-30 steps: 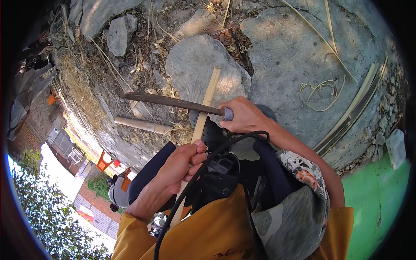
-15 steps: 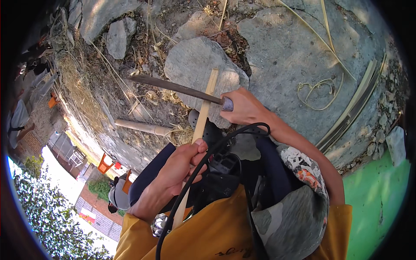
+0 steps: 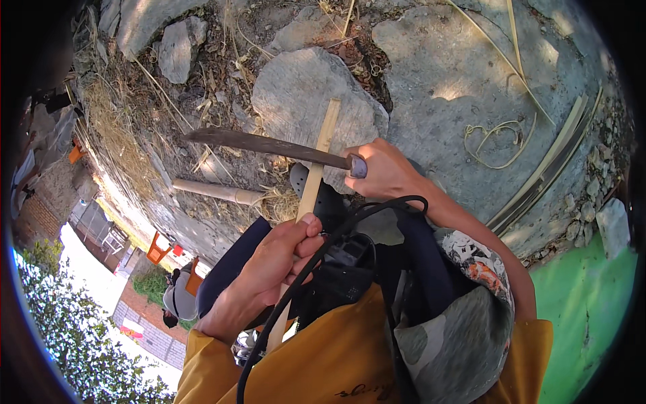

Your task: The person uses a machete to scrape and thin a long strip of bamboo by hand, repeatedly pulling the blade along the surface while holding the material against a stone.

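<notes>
My left hand is closed round a pale split-bamboo strip, which slants up and away over my shoe to the flat grey stone. My right hand grips the handle of a long machete. Its dark blade points left and crosses the strip between my left hand and the strip's far end. The blade appears to touch the strip. Behind my left fist the strip's near end passes under a black cable and along my mustard shirt.
A cut bamboo pole lies on the ground left of the stone. Several long strips rest on the rock at right, near a curled thin shaving. Another person sits at far left by orange chairs.
The machete and my right hand have shifted slightly nearer along the strip, toward my left hand. My left hand keeps its hold, nearly in place. The view has tilted a little.
</notes>
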`<control>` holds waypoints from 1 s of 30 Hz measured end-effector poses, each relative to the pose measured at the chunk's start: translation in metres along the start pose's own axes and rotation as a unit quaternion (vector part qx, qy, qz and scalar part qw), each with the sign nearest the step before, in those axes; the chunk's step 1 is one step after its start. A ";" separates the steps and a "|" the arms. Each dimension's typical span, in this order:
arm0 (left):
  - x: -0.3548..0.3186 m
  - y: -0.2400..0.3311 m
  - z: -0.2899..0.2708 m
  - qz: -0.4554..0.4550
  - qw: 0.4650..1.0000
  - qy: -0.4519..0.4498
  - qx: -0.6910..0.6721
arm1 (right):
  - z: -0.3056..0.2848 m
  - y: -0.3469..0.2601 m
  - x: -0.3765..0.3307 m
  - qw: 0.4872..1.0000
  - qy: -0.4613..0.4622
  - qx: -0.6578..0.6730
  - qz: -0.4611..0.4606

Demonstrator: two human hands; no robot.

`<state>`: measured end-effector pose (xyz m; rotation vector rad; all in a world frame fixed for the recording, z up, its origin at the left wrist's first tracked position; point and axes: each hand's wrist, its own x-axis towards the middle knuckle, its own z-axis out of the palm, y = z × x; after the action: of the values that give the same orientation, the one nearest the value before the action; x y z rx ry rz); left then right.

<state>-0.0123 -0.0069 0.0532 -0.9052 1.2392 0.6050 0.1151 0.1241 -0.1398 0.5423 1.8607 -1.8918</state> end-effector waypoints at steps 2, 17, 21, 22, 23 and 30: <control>0.008 0.002 -0.007 0.001 0.999 -0.021 0.029 | -0.005 0.012 0.009 0.999 0.004 -0.019 0.032; 0.007 0.007 0.000 0.014 0.999 -0.012 0.026 | 0.000 0.007 -0.004 0.999 0.039 -0.007 -0.016; 0.008 -0.001 -0.002 0.008 1.000 0.002 0.023 | -0.008 0.021 0.014 0.998 0.049 -0.032 -0.004; 0.010 -0.002 -0.009 0.000 1.000 -0.012 0.019 | -0.006 0.021 0.013 0.998 0.035 -0.043 0.000; 0.009 -0.002 -0.008 0.002 1.000 -0.013 0.021 | -0.003 0.021 0.012 0.998 0.037 -0.044 -0.001; 0.001 -0.004 0.000 0.006 1.000 0.002 0.023 | -0.002 0.028 0.005 0.992 0.085 -0.072 -0.051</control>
<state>-0.0089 -0.0088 0.0531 -0.8613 1.2576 0.5818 0.1267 0.1255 -0.1661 0.5865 2.1530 -1.8062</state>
